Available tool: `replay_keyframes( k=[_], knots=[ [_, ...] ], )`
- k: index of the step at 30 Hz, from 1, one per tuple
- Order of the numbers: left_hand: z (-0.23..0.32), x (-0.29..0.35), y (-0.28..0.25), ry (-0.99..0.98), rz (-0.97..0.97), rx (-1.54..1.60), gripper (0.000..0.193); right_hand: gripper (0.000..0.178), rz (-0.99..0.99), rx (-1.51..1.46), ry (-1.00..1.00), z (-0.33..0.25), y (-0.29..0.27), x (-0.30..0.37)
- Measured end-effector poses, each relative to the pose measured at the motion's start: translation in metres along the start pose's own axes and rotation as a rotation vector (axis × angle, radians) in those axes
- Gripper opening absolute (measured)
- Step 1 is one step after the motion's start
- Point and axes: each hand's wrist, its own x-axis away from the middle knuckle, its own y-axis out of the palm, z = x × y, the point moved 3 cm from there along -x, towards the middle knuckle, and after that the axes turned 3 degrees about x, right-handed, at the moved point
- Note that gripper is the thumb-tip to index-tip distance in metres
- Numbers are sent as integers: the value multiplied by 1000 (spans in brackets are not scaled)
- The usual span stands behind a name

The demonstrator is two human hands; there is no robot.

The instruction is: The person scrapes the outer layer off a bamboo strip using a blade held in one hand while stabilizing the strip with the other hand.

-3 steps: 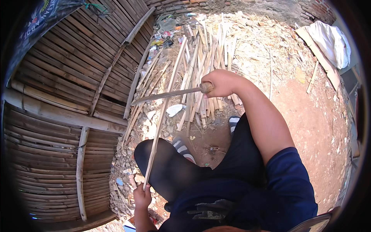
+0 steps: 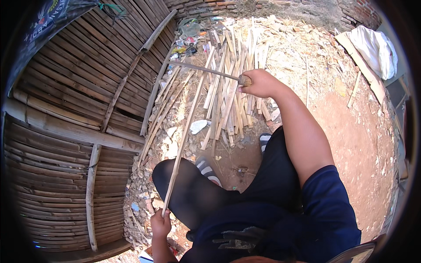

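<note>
Wooden strip (image 2: 190, 120): slants from the near left across the person's left knee (image 2: 169, 175) toward the far pile of sticks (image 2: 231, 103).
Left hand (image 2: 161, 224): closed around the strip's near end.
Right hand (image 2: 262, 83): wrapped around the wooden handle (image 2: 245, 80) of the long blade.
Long blade (image 2: 223, 74): points left, crossing over the strip's far part; whether they touch, I cannot tell.
Bamboo wall (image 2: 61, 72): along the left side.
White sack (image 2: 372, 50): far right, beside a brown board (image 2: 362, 68).
</note>
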Motion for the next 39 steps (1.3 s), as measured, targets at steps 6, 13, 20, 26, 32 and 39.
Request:
replay_keyframes(
  k=[6,13,20,26,32,39],
  knots=[
    [-7,0,0,25,-6,15,29,50,-82,142,-59,-38,-5,17],
    [1,2,-2,57,29,-31,27,34,-280,211,-391,-88,20,36],
    [11,2,-7,11,20,-99,24,40,44,117,24,-9,2,-3],
    [9,1,-7,26,10,-111,24,36,-101,249,-180,-56,11,21],
    [3,2,-3,55,29,-79,25,36,-252,177,-392,-81,23,34],
    [-4,2,0,-1,-4,-39,29,43,8,59,81,-17,-5,2]
  ],
)
